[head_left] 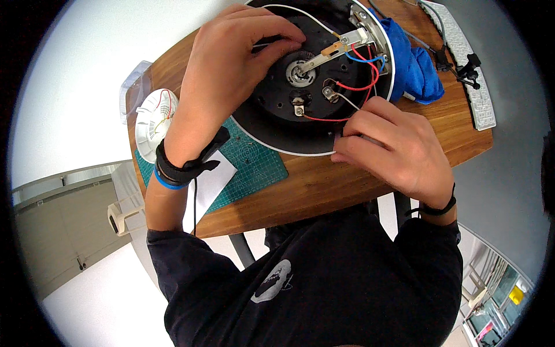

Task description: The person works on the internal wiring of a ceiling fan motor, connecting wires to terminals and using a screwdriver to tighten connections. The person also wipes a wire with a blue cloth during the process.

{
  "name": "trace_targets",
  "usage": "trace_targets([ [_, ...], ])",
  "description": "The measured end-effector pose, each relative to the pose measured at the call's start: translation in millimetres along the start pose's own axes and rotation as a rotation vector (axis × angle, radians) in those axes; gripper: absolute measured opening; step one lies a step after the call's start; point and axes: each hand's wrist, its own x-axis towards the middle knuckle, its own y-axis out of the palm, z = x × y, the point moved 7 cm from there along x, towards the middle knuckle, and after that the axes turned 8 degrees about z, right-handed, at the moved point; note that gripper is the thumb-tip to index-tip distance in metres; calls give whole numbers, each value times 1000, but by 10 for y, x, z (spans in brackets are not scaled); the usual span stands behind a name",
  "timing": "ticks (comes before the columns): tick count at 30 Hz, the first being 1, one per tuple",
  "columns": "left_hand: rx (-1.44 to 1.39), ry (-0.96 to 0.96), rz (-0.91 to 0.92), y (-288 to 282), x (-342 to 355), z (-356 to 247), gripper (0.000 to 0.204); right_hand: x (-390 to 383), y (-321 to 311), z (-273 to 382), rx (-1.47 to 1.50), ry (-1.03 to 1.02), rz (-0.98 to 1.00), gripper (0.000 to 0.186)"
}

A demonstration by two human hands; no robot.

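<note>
An upturned round appliance housing (pixel 272 144), dark inside with a pale rim, lies open on the table and looks like a rice cooker body. Inside is a black disc (pixel 321 113) with screw terminals, a round white centre piece (pixel 300 73) and a metal switch arm (pixel 324 55). Red wires (pixel 324 120), a blue wire and white wires (pixel 303 14) run between the parts. My left hand (pixel 231 63) reaches over the far left side, thumb and forefinger pinched together; what they hold is hidden. My right hand (pixel 399 147) is closed on the near right rim, beside a white wire.
A white round cover (pixel 156 118) with thin wires sits at the left, next to a clear plastic tray (pixel 134 87). A green cutting mat (pixel 260 168) and white paper (pixel 215 179) lie nearer. Blue cloth (pixel 419 72), a white keyboard (pixel 480 104) and a black clip (pixel 469 70) are right.
</note>
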Motion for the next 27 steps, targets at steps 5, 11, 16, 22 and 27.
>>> trace_targets([
  [5,-3,0,17,0,11,-2,17,5,-7,2,4,-5,-2,19],
  [11,10,20,26,6,1,-24,16,9,-9,5,-2,-1,-3,19],
  [16,44,37,13,13,-14,-63,16,11,-20,5,2,-2,-10,22],
  [22,-7,-11,24,26,-49,-25,14,20,-43,6,31,12,-41,28],
  [27,-47,-61,47,33,-15,-29,15,26,-43,10,40,15,-37,27],
])
